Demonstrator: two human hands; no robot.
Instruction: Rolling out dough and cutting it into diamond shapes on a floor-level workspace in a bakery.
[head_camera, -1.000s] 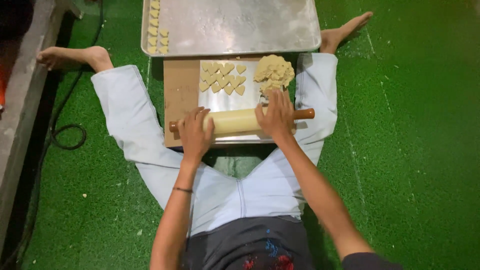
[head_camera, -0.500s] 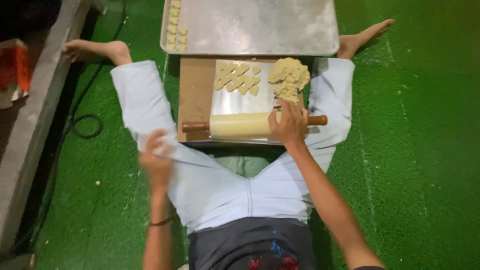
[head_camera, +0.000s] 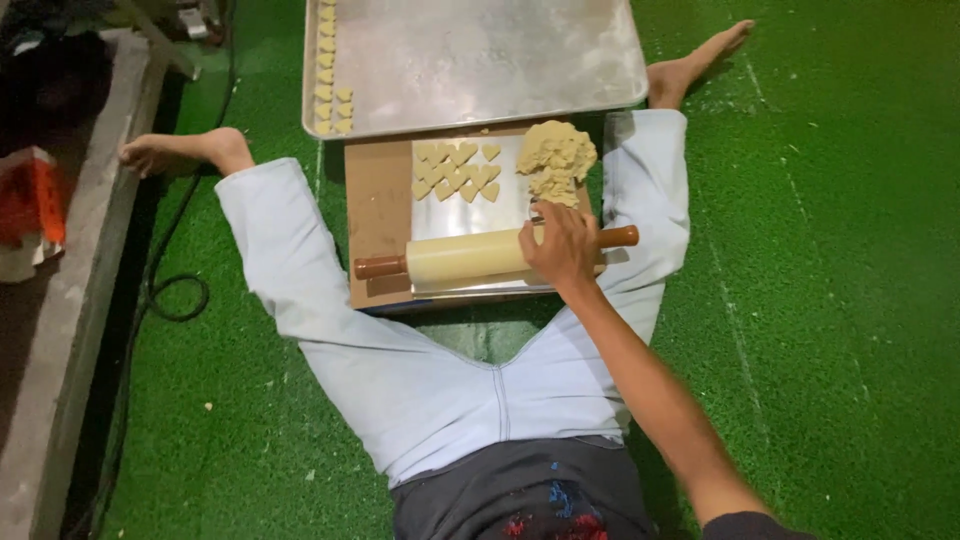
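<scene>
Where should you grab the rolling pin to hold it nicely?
Probably by the brown handle poking out at the left end of the rolling pin, coming from the left. It is narrow, bare and free. The right hand already rests on the right end, so a grip on each side would keep it level.

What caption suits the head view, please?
Right hand rests on a rolling pin beside heart-shaped dough pieces.

L hand: out of view | baking tray (head_camera: 480, 100): top cut off | rolling pin (head_camera: 470, 258): part-hidden by R hand (head_camera: 562, 248)
</scene>
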